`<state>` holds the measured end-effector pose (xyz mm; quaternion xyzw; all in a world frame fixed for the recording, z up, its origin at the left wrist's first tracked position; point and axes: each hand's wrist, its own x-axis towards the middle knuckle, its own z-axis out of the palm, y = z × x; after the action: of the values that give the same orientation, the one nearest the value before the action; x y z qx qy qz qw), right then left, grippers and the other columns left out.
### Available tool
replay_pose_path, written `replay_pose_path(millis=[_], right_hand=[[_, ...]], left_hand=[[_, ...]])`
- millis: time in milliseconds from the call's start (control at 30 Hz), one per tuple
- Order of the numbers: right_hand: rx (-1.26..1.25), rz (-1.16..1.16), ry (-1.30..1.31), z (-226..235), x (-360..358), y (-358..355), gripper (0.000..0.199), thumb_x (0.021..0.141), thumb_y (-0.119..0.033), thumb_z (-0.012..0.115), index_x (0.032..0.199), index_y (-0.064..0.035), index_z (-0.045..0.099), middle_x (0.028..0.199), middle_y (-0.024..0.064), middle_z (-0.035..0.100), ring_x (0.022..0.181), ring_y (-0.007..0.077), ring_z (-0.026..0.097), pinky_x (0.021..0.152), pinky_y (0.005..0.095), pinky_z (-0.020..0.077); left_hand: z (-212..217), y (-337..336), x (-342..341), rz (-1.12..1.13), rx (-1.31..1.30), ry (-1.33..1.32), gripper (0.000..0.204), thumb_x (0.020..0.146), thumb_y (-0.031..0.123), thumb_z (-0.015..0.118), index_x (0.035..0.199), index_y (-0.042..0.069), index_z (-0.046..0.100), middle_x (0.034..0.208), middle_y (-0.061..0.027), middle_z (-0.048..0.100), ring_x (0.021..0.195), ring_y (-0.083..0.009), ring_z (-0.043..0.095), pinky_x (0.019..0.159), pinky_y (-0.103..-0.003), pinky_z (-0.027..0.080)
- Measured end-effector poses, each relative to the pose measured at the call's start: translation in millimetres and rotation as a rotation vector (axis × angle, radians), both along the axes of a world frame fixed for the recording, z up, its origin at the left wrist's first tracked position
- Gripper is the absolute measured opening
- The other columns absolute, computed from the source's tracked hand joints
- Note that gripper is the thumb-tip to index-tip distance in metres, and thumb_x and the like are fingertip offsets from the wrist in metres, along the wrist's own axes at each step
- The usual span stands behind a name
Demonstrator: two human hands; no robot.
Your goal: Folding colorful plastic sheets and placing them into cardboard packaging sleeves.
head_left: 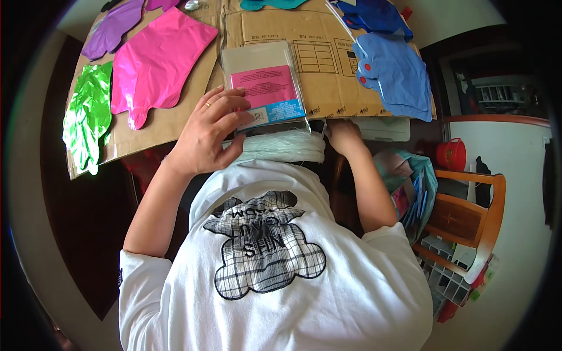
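Observation:
A clear plastic packet [287, 120] with a pink and blue printed card inside lies at the front edge of the cardboard sheet [319, 88]. My left hand [211, 131] rests at its left side, fingers apart, fingertips over the lower part of the card. My right hand [344, 137] reaches under the front edge of the cardboard, to the right of the packet. Its fingers are hidden there, so any hold is out of sight. Below the packet, against my white shirt, lies a bundle of whitish strands [284, 146].
Flat foil balloons lie on the cardboard: pink [161, 64], green [88, 114] and purple [114, 29] at left, light blue [392, 73] at right. On the right stand a wooden chair [462, 216], a bag of packets [410, 187] and a red bucket [451, 154].

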<state>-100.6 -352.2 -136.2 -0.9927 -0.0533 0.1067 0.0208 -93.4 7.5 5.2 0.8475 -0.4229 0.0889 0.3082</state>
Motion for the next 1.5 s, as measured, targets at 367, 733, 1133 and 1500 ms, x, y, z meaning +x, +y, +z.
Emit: replay_pose_path(millis=[367,733,1133,1500], right_hand=[[0.616,0.046,-0.186,155.7,-41.9,53.4,0.031,0.073,-0.014,0.076,0.1,-0.005,0.063,0.092,0.0118,0.059,0.083,0.0311,0.06,0.073,0.0391,0.0485],[0.527,0.639,-0.749,114.5,-7.1,88.8,0.036,0.069,-0.008,0.078,0.101,-0.0098,0.062,0.097,0.0052,0.055,0.079,0.0227,0.056,0.07,0.0363,0.0428],[0.816,0.139,-0.159,157.5,6.5,103.6,0.012,0.078,-0.011,0.073,0.079,-0.0005,0.067,0.078,0.0129,0.062,0.068,0.0285,0.061,0.063,0.0369,0.0486],[0.673,-0.064,0.054,176.2,25.7,114.5,0.039,0.073,-0.013,0.077,0.099,-0.0009,0.051,0.073,0.0142,0.062,0.069,0.0274,0.064,0.065,0.0391,0.0497]], left_hand=[[-11.6,-9.4,-9.5,0.012,0.112,-0.137,0.053,0.068,0.018,0.079,0.114,0.009,0.055,0.122,-0.0104,0.056,0.125,-0.0292,0.05,0.107,-0.049,0.036],[-16.6,-5.4,-8.4,0.041,-0.061,-0.131,0.032,0.072,0.006,0.075,0.1,0.005,0.059,0.112,-0.0111,0.061,0.113,-0.0292,0.059,0.097,-0.043,0.047],[-11.9,-11.4,-8.2,0.312,-0.086,-0.005,0.023,0.075,0.018,0.077,0.087,0.007,0.061,0.104,-0.0063,0.063,0.115,-0.0275,0.057,0.108,-0.053,0.031],[-8.8,-15.7,-7.3,0.379,-0.097,0.081,0.047,0.079,0.009,0.068,0.123,0.01,0.054,0.108,-0.0071,0.061,0.107,-0.0247,0.059,0.11,-0.053,0.027]])
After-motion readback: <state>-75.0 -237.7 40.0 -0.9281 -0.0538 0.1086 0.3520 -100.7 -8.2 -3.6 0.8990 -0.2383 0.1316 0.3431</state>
